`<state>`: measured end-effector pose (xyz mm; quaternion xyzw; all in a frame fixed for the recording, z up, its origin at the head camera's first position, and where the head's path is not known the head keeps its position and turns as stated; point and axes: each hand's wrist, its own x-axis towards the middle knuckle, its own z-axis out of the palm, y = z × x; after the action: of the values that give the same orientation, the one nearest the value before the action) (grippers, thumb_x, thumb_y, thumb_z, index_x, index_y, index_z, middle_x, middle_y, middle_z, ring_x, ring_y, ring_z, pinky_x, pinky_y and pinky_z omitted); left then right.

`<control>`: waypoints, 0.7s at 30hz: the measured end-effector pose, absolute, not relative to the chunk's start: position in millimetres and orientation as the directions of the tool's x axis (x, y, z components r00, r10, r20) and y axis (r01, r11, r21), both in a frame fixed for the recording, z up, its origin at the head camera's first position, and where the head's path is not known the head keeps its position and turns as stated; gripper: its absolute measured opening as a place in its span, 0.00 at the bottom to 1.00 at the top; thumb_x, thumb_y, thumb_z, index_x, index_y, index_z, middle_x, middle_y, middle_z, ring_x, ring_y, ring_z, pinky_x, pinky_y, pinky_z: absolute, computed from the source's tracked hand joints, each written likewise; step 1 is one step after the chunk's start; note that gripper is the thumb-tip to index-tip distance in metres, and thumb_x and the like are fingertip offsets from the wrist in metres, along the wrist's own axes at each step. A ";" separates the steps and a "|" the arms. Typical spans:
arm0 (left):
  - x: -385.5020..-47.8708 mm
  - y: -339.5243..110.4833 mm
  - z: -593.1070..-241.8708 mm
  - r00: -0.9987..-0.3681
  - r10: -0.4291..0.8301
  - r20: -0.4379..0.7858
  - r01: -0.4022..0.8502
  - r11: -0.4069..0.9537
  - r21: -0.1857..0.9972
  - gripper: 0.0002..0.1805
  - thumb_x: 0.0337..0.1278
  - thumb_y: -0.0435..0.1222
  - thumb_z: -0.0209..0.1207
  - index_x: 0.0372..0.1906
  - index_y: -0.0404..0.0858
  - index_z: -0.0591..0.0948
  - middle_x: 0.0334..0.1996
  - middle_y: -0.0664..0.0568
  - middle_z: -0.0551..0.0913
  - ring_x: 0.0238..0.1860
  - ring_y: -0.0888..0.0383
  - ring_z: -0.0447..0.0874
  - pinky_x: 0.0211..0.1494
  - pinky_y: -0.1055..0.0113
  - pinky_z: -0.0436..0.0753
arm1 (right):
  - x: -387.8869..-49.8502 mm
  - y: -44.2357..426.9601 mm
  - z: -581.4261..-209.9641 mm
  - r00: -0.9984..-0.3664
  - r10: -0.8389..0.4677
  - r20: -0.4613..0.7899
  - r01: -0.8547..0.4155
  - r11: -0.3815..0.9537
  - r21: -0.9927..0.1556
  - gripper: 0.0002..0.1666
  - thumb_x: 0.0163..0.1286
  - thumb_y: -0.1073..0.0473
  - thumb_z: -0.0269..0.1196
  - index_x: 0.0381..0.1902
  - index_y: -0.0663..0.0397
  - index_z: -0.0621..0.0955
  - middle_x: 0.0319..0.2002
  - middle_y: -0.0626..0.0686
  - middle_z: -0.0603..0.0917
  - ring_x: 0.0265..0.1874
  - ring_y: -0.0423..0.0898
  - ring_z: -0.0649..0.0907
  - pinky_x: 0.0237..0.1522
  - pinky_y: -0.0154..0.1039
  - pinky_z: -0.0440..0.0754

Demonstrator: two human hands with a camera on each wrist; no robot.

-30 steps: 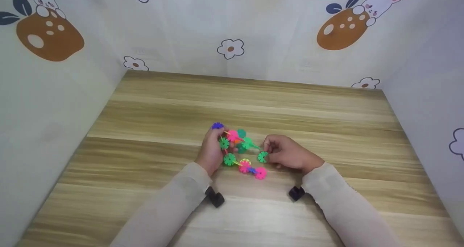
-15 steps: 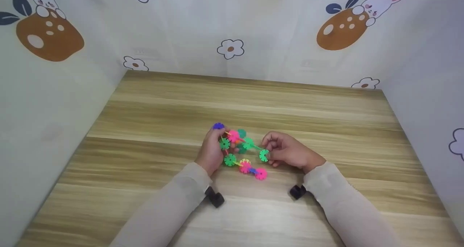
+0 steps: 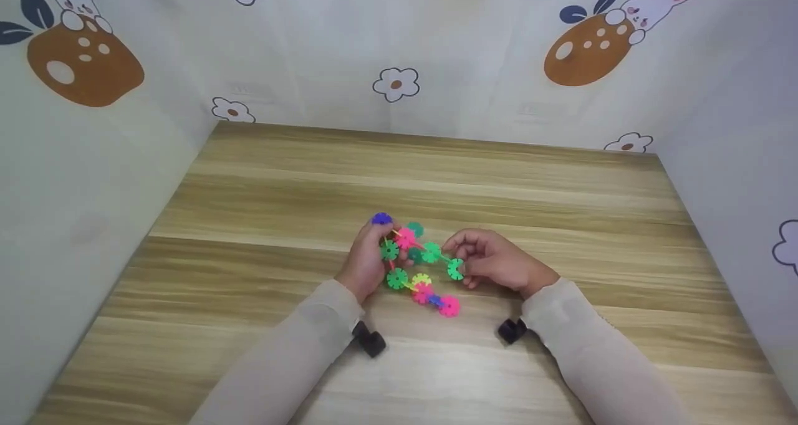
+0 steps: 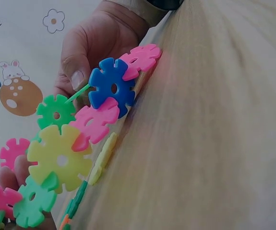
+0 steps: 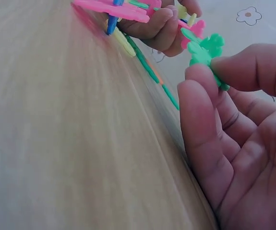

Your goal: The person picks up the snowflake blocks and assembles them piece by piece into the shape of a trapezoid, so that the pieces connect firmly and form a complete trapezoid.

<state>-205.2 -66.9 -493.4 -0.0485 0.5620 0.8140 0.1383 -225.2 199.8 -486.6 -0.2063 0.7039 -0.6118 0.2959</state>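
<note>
A chain of notched plastic discs hangs between both hands. My left hand [image 3: 365,260] grips its left part, the thumb beside a purple-blue disc [image 3: 381,219]. From there one branch runs down over green discs [image 3: 397,279] to a pink disc [image 3: 449,306]; the other crosses a pink disc [image 3: 405,238] to the right. At that end my right hand [image 3: 499,263] pinches a green disc [image 3: 456,269] between thumb and finger, seen closely in the right wrist view as a green piece [image 5: 205,50]. A yellow disc [image 4: 61,158] and a blue disc [image 4: 113,87] show large in the left wrist view.
Flat green pieces [image 5: 145,62] and a yellow piece [image 5: 123,44] lie on the wooden table [image 3: 399,176] beneath the chain. Patterned walls [image 3: 312,51] stand at the back and both sides. A black device [image 3: 371,339] sits under the left wrist, another [image 3: 512,331] under the right.
The held chain has shifted slightly right and toward the front, and its lower pink end has dropped a little. Both hands keep their holds, with the right hand nearly still.
</note>
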 end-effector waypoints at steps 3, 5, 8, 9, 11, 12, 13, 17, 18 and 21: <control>-206.1 -66.6 -493.2 -0.953 0.182 -0.242 -0.290 -0.321 0.902 0.17 0.77 0.42 0.42 0.56 0.34 0.71 0.37 0.49 0.74 0.27 0.57 0.75 0.36 0.63 0.87 | -224.7 199.2 -486.9 -0.706 -0.693 -0.150 0.061 0.152 -0.987 0.32 0.66 0.78 0.54 0.69 0.66 0.74 0.34 0.55 0.78 0.24 0.43 0.82 0.30 0.35 0.87; -206.6 -66.6 -492.7 -0.951 0.190 -0.244 -0.294 -0.310 0.904 0.17 0.77 0.42 0.42 0.56 0.35 0.71 0.39 0.48 0.73 0.28 0.57 0.75 0.36 0.63 0.86 | -224.3 198.6 -486.8 -0.686 -0.712 -0.148 0.059 0.149 -0.987 0.37 0.65 0.79 0.53 0.73 0.63 0.72 0.34 0.56 0.77 0.23 0.43 0.81 0.30 0.36 0.88; -206.6 -67.0 -491.9 -0.947 0.207 -0.247 -0.301 -0.295 0.907 0.19 0.77 0.43 0.42 0.60 0.33 0.70 0.39 0.49 0.74 0.28 0.57 0.75 0.37 0.64 0.86 | -223.9 197.8 -487.0 -0.672 -0.726 -0.149 0.044 0.162 -0.986 0.40 0.65 0.79 0.53 0.76 0.59 0.71 0.35 0.56 0.78 0.23 0.43 0.81 0.31 0.38 0.89; -206.5 -67.0 -491.6 -0.945 0.214 -0.246 -0.302 -0.294 0.907 0.20 0.78 0.43 0.42 0.61 0.33 0.70 0.38 0.49 0.74 0.28 0.57 0.76 0.37 0.64 0.86 | -223.7 197.6 -486.9 -0.668 -0.729 -0.148 0.035 0.168 -0.985 0.41 0.65 0.79 0.53 0.77 0.58 0.71 0.35 0.55 0.78 0.24 0.43 0.81 0.31 0.38 0.89; -206.1 -66.9 -491.2 -0.943 0.225 -0.244 -0.304 -0.293 0.906 0.20 0.78 0.43 0.42 0.61 0.32 0.69 0.36 0.49 0.74 0.28 0.58 0.76 0.37 0.64 0.86 | -223.2 196.9 -486.8 -0.666 -0.732 -0.147 0.015 0.183 -0.983 0.42 0.65 0.78 0.53 0.77 0.56 0.71 0.35 0.54 0.78 0.24 0.44 0.82 0.32 0.40 0.90; -205.8 -66.9 -491.1 -0.942 0.229 -0.244 -0.305 -0.291 0.907 0.20 0.78 0.43 0.42 0.60 0.33 0.69 0.36 0.49 0.75 0.28 0.58 0.76 0.37 0.64 0.87 | -223.0 196.6 -486.5 -0.664 -0.734 -0.145 0.004 0.190 -0.982 0.42 0.65 0.78 0.52 0.77 0.55 0.71 0.35 0.54 0.77 0.25 0.44 0.83 0.32 0.40 0.91; -205.8 -66.7 -491.1 -0.942 0.232 -0.242 -0.305 -0.293 0.906 0.19 0.78 0.42 0.42 0.60 0.33 0.69 0.36 0.49 0.75 0.28 0.58 0.76 0.38 0.64 0.87 | -222.7 196.3 -486.2 -0.662 -0.736 -0.141 -0.005 0.193 -0.981 0.42 0.65 0.79 0.52 0.78 0.55 0.71 0.35 0.55 0.77 0.25 0.45 0.84 0.33 0.41 0.91; -205.7 -66.2 -492.2 -0.941 0.242 -0.236 -0.305 -0.309 0.901 0.17 0.78 0.42 0.41 0.57 0.33 0.69 0.38 0.49 0.74 0.29 0.57 0.77 0.39 0.64 0.87 | -222.0 195.4 -485.7 -0.668 -0.732 -0.136 -0.009 0.191 -0.981 0.43 0.65 0.79 0.50 0.78 0.55 0.70 0.35 0.57 0.75 0.26 0.46 0.87 0.34 0.43 0.92; -205.6 -66.1 -492.4 -0.942 0.242 -0.234 -0.304 -0.312 0.900 0.16 0.78 0.41 0.41 0.56 0.34 0.69 0.37 0.49 0.75 0.29 0.57 0.77 0.39 0.64 0.87 | -221.9 195.3 -485.7 -0.672 -0.728 -0.138 -0.006 0.192 -0.981 0.43 0.66 0.79 0.50 0.78 0.55 0.70 0.35 0.57 0.75 0.26 0.46 0.87 0.34 0.43 0.92; -204.9 -66.1 -492.8 -0.941 0.250 -0.230 -0.304 -0.320 0.897 0.15 0.78 0.41 0.41 0.54 0.35 0.70 0.36 0.49 0.75 0.29 0.57 0.77 0.39 0.63 0.87 | -221.5 194.7 -485.7 -0.689 -0.708 -0.153 0.015 0.197 -0.980 0.40 0.66 0.79 0.50 0.76 0.56 0.73 0.34 0.55 0.75 0.25 0.46 0.88 0.34 0.43 0.92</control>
<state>-204.9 -66.1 -492.8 -0.0242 0.5578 0.8119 0.1706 -221.5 194.7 -485.7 -0.2442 0.7091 -0.5847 0.3093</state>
